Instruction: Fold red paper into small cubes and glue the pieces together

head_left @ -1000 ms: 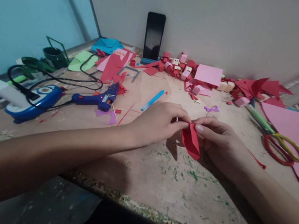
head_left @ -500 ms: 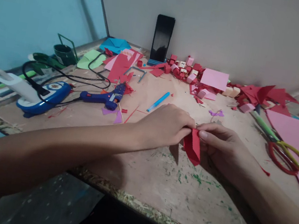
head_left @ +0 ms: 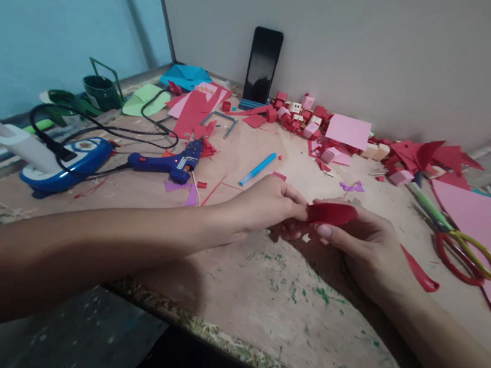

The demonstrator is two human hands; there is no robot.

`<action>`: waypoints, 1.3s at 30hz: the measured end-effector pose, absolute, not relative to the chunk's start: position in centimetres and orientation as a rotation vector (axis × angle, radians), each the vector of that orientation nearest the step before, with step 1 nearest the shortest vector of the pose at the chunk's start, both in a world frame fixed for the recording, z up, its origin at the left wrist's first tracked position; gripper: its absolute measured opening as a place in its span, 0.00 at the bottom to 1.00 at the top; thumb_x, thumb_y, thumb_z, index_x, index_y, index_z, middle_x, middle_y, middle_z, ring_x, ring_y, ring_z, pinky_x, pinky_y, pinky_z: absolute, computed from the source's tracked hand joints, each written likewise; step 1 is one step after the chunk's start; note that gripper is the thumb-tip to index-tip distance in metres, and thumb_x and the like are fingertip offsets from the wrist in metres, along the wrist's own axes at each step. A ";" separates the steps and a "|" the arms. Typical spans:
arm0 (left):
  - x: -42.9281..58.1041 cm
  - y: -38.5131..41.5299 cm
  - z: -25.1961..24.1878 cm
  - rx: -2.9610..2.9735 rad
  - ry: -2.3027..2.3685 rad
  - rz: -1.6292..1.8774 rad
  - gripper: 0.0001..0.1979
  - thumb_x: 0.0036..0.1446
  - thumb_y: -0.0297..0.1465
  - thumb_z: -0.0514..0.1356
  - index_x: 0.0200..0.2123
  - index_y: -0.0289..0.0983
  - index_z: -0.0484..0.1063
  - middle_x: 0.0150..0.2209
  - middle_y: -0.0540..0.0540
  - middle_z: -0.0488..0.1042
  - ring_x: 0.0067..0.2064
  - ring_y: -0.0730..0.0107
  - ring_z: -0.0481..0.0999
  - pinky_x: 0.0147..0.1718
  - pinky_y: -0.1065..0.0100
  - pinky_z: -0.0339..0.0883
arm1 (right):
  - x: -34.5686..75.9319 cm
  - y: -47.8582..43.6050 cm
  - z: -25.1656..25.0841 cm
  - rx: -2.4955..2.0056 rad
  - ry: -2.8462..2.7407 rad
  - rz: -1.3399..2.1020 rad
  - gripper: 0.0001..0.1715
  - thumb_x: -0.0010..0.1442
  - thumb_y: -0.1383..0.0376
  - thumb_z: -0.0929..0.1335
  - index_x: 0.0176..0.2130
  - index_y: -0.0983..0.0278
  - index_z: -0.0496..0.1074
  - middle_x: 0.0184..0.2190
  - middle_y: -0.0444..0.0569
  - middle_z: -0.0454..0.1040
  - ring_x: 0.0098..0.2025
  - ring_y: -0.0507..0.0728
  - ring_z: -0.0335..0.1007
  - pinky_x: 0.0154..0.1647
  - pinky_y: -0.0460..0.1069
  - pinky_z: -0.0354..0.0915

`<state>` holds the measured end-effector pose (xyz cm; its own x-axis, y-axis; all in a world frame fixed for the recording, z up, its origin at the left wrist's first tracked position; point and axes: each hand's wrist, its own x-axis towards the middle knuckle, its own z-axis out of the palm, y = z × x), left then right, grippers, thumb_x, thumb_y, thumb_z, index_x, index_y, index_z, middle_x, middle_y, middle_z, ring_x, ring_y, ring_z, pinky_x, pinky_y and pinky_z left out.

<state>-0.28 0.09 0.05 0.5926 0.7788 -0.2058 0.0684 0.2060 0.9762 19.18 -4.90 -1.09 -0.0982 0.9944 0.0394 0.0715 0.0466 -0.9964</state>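
Both my hands meet over the middle of the worn wooden table (head_left: 281, 314). My left hand (head_left: 265, 206) is closed, pinching the left end of a small red paper piece (head_left: 331, 213). My right hand (head_left: 361, 246) is closed on the same piece from the right, thumb under it and fingers curled over. The red piece lies roughly flat and level between the two hands, a little above the tabletop.
A blue glue gun (head_left: 167, 164) with black cable lies left, by a blue holder (head_left: 67, 162). A blue pen (head_left: 257, 168), red and pink paper blocks (head_left: 302, 118), a propped phone (head_left: 262, 65), red-and-yellow scissors (head_left: 467, 253), a pink sheet (head_left: 487, 216) and a red strip (head_left: 418, 273) surround the hands.
The red paper piece hung down pointed before; now it is turned up and held flat between the hands. Both hands stay at the same spot.
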 end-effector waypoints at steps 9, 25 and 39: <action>-0.4 0.6 0.7 1.683 0.814 0.920 0.04 0.60 0.29 0.67 0.35 0.34 0.80 0.33 0.46 0.82 0.29 0.75 0.76 0.27 0.74 0.69 | 20.0 -4.5 -1.0 -1.222 -1.166 1.361 0.14 0.54 0.53 0.82 0.39 0.55 0.87 0.34 0.47 0.85 0.33 0.57 0.78 0.34 0.50 0.73; -0.3 0.0 -0.1 1.839 0.898 1.123 0.05 0.58 0.26 0.65 0.29 0.34 0.76 0.31 0.48 0.80 0.31 0.74 0.79 0.31 0.73 0.72 | 19.0 -5.0 -1.1 -1.203 -1.350 0.786 0.10 0.57 0.61 0.81 0.37 0.56 0.80 0.42 0.47 0.84 0.44 0.60 0.82 0.45 0.54 0.79; 0.1 0.0 -0.4 1.738 0.798 1.078 0.04 0.60 0.28 0.68 0.33 0.34 0.78 0.35 0.47 0.82 0.35 0.73 0.81 0.39 0.70 0.76 | 19.1 -5.3 -1.4 -1.266 -1.345 0.716 0.07 0.62 0.60 0.78 0.41 0.57 0.82 0.41 0.47 0.85 0.39 0.59 0.84 0.41 0.53 0.81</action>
